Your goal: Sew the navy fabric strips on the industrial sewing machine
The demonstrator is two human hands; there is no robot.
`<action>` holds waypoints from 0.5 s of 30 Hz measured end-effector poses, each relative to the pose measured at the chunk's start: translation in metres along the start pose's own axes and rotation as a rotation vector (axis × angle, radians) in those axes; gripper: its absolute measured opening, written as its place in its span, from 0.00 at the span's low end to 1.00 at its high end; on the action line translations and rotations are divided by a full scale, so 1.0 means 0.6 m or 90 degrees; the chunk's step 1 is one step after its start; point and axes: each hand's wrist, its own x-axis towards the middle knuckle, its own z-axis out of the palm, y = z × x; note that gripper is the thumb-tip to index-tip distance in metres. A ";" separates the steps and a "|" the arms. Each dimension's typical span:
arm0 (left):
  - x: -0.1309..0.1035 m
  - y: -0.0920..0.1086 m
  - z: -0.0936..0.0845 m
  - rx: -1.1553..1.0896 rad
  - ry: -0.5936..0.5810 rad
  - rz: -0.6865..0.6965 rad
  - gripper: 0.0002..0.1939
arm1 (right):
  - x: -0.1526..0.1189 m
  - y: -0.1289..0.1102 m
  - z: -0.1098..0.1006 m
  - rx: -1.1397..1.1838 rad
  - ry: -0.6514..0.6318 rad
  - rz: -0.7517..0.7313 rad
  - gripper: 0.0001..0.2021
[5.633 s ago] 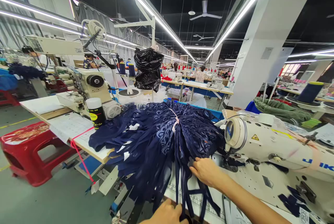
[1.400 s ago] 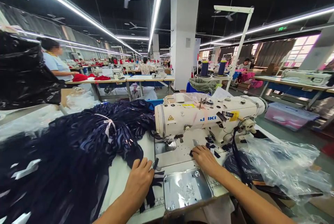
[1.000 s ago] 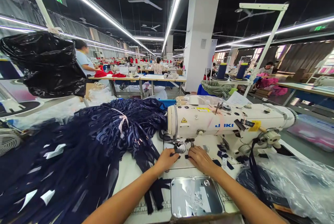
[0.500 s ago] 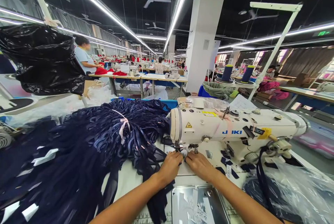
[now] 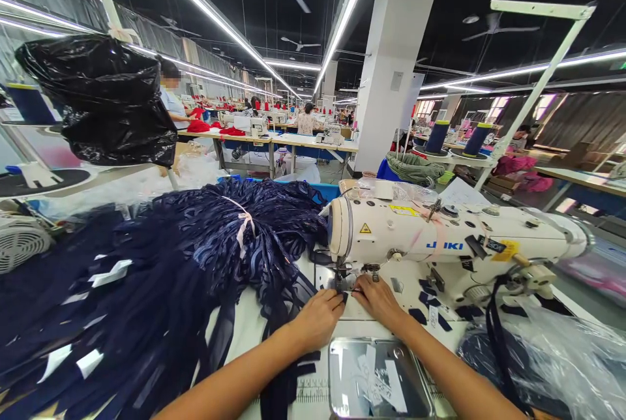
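My left hand (image 5: pixel 320 317) is closed with its fingertips on a dark navy fabric strip (image 5: pixel 345 297), just in front of the needle area of a white sewing machine (image 5: pixel 405 231). My right hand (image 5: pixel 379 302) is in a pinch close by, right of the presser foot (image 5: pixel 338 282); whatever lies between its fingertips is too small to make out. To the left spreads a large bundle of navy fabric strips (image 5: pixel 205 257), gathered by a pale pink tie (image 5: pixel 244 227). Several strips hang down beside my left forearm.
A metal tray (image 5: pixel 336 400) with white labels lies between my forearms. Small navy scraps (image 5: pixel 417 315) are scattered right of my right hand. A clear plastic bag (image 5: pixel 577 348) lies at the right. A black plastic bag (image 5: pixel 117 100) hangs at the upper left; a person works beyond it.
The view has shifted, so the scene sits further right. My left hand has drawn back slightly from the needle area, and the dark strip shows more at its fingertips.
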 end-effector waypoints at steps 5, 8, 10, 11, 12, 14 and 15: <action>0.000 0.002 0.001 0.021 -0.012 0.000 0.14 | 0.002 -0.006 -0.004 -0.005 -0.029 0.026 0.03; -0.001 0.004 -0.001 0.021 -0.022 -0.007 0.12 | 0.003 -0.009 -0.010 0.006 -0.047 0.030 0.05; -0.001 0.005 -0.001 0.020 -0.020 -0.003 0.12 | 0.002 -0.011 -0.017 0.016 -0.062 0.036 0.07; -0.001 0.005 -0.001 0.021 -0.017 0.001 0.12 | 0.002 -0.011 -0.020 0.022 -0.069 0.041 0.08; -0.001 0.005 -0.001 0.024 -0.014 0.004 0.12 | 0.002 -0.012 -0.022 0.029 -0.076 0.048 0.08; -0.002 0.005 -0.001 0.033 -0.012 0.008 0.12 | 0.004 -0.013 -0.026 0.047 -0.088 0.066 0.09; -0.002 0.006 -0.001 0.038 -0.013 0.010 0.12 | 0.007 -0.014 -0.025 0.060 -0.092 0.076 0.09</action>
